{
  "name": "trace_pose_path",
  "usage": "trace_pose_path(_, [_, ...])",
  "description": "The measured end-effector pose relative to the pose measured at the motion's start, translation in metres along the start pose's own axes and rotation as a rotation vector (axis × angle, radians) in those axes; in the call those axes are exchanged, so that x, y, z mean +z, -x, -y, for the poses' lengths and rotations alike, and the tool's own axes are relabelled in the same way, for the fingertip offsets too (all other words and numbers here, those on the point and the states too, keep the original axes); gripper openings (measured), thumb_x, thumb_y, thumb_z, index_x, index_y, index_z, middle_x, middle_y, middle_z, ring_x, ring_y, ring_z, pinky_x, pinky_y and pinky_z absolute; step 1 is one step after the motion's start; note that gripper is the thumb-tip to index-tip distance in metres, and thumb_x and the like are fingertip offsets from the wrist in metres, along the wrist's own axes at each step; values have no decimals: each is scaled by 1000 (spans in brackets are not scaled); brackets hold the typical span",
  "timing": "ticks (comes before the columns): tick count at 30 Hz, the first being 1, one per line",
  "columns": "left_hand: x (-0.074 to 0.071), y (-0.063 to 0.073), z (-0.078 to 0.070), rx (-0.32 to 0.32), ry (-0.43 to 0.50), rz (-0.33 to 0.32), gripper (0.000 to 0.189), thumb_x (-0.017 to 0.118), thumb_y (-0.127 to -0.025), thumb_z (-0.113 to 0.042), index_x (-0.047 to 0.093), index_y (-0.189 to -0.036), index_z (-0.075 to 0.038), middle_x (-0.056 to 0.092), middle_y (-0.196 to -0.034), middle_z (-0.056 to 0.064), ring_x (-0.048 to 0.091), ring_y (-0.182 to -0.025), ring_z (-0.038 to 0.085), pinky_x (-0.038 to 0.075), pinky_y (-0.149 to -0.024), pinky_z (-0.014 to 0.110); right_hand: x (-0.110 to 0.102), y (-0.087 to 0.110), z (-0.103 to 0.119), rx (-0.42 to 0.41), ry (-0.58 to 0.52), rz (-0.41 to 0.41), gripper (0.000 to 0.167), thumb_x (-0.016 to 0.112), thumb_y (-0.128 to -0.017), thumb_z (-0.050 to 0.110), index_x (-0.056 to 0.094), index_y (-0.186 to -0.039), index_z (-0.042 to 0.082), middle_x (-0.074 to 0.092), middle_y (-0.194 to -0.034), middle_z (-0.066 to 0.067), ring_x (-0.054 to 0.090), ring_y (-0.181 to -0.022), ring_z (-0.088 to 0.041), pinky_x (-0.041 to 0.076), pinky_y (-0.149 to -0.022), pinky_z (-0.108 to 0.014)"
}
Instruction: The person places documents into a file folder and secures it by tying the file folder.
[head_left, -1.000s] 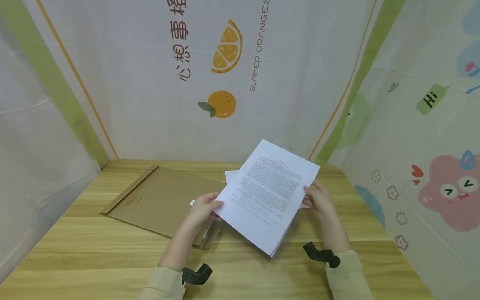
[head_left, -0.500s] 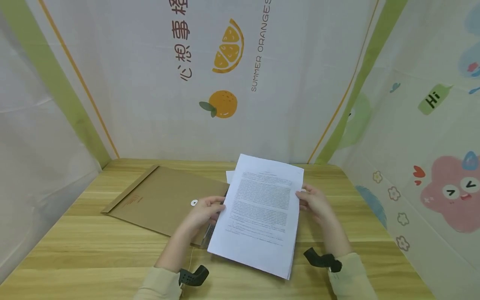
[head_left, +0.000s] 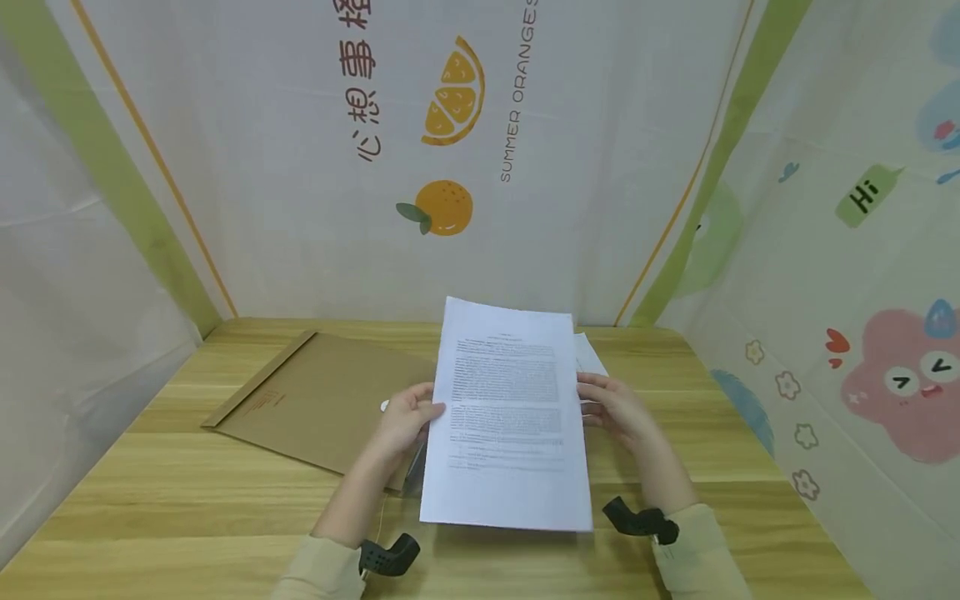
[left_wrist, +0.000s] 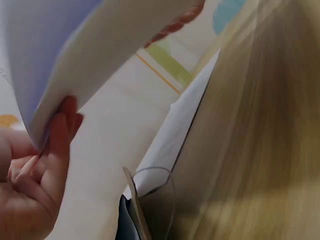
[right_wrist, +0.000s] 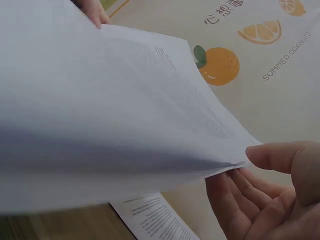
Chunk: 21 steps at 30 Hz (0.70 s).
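Right hand pinches edge of papers; left hand opposite; printed sheet below.

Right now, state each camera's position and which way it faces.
Head: worn on the head, facing forward and down at the sheets; left hand, right hand, sleeves show.
Left wrist: worn there, facing the sheets' edge; both hands partly show.
Right wrist: worn there, facing across the sheets; both hands partly show.
Head and right wrist share the printed orange.
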<state>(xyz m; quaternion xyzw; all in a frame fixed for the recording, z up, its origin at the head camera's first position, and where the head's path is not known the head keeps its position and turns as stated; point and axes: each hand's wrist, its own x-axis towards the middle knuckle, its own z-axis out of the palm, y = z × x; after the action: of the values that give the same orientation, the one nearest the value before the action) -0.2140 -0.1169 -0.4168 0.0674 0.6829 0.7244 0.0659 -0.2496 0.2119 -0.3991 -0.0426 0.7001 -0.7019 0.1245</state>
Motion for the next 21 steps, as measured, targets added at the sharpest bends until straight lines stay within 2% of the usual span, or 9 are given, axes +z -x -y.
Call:
trace_pose_path(3, [0, -1, -3, -1, 58, -108, 40, 51, -94, 0, 46, -133, 6, 68, -101, 21, 66, -65, 14, 49, -53, 17, 3, -1, -1, 38, 21, -5, 47, 53, -98, 13, 40, -136, -11, 67, -96, -4, 66, -79, -16, 54, -70, -26])
trace_pose_path(5, [0, -2, -4, 8, 82, -158, 39, 50, -95, 1, 46, -133, 6, 68, -101, 21, 68, -70, 16, 52, -57, 20, 6, -1, -3, 54, 40, -12, 49, 55, -97, 14, 41, -137, -10, 67, -99, -5, 66, -82, -17, 54, -70, -27])
trace_pose_path(10, [1, -2, -6, 46, 123, -226, 39, 44, -96, 2, 41, -135, 6, 64, -109, 24, 67, -72, 17, 54, -61, 22, 9, 1, -7, 62, 49, -27, 49, 54, -97, 16, 42, -136, -11, 64, -103, -6, 65, -84, -16, 54, -72, -29])
trace_pose_path(12, [3, -2, -6, 62, 146, -244, 39, 42, -96, 4, 38, -135, 6, 61, -112, 26, 67, -74, 17, 56, -64, 25, 11, 1, -10, 58, 12, -16, 50, 53, -98, 16, 39, -137, -12, 65, -100, -6, 65, -81, -15, 55, -71, -29])
trace_pose_path(14, [5, -2, -5, 69, 184, -266, 38, 41, -96, 5, 37, -134, 6, 60, -114, 27, 67, -75, 18, 56, -67, 27, 13, 1, -13, 44, -43, -3, 45, 52, -98, 16, 42, -132, -13, 66, -94, -5, 66, -78, -16, 56, -70, -29])
trace_pose_path(16, [9, -3, -4, 74, 216, -279, 38, 40, -96, 6, 37, -133, 6, 59, -116, 28, 68, -78, 20, 57, -69, 30, 18, 1, -17, 40, -108, -10, 37, 52, -98, 15, 46, -126, -8, 68, -90, -4, 67, -77, -17, 56, -70, -30])
trace_pose_path(19, [16, -3, -3, 82, 254, -287, 36, 39, -95, 7, 36, -131, 5, 57, -119, 28, 68, -85, 25, 57, -73, 34, 25, 1, -22, 25, -225, -73, 21, 52, -97, 11, 50, -115, -1, 69, -88, -3, 68, -80, -18, 55, -73, -32])
trace_pose_path(21, [21, -2, -3, 85, 273, -285, 37, 38, -95, 8, 34, -132, 4, 55, -121, 28, 67, -88, 26, 57, -75, 35, 30, 0, -24, 26, -314, -131, 19, 52, -97, 8, 51, -115, 2, 69, -88, -1, 68, -82, -17, 54, -75, -31])
